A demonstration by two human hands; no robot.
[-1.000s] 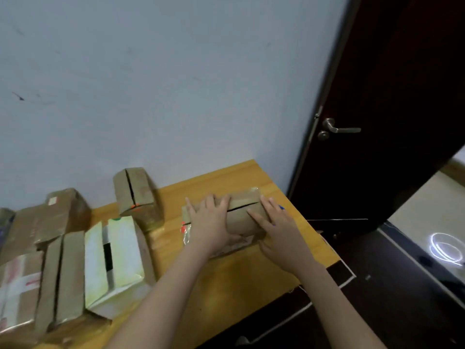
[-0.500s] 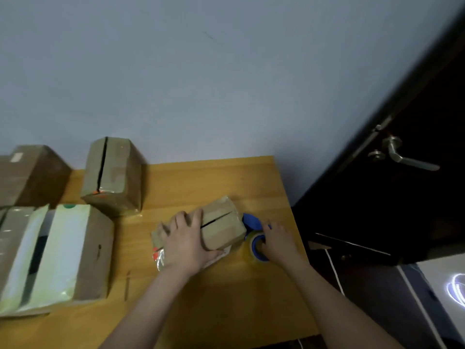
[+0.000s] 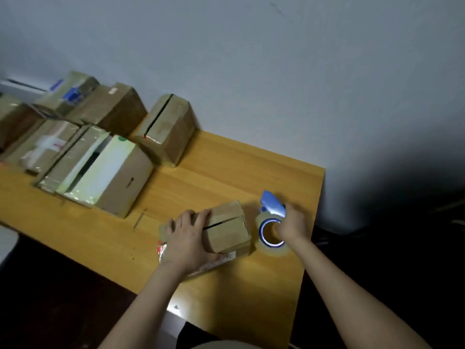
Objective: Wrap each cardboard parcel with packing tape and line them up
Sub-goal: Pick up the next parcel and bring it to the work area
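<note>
Pressing down on the small parcel, the left hand lies flat across its top with fingers straight. The parcel sits near the right end of the table, its flap seam gaping. Just right of it lies the tape roll, and the right hand grasps this, fingers curled at the core beside a blue tab.

The flaps will likely spring apart if the left hand lifts before tape bridges the seam. The crinkled wrapper under the parcel could get taped in or let it slide. The roll could also drop off the close right edge.

Count: one roll, one parcel in hand, and at least six other parcels grouped far left, though blur hides their edges.
</note>
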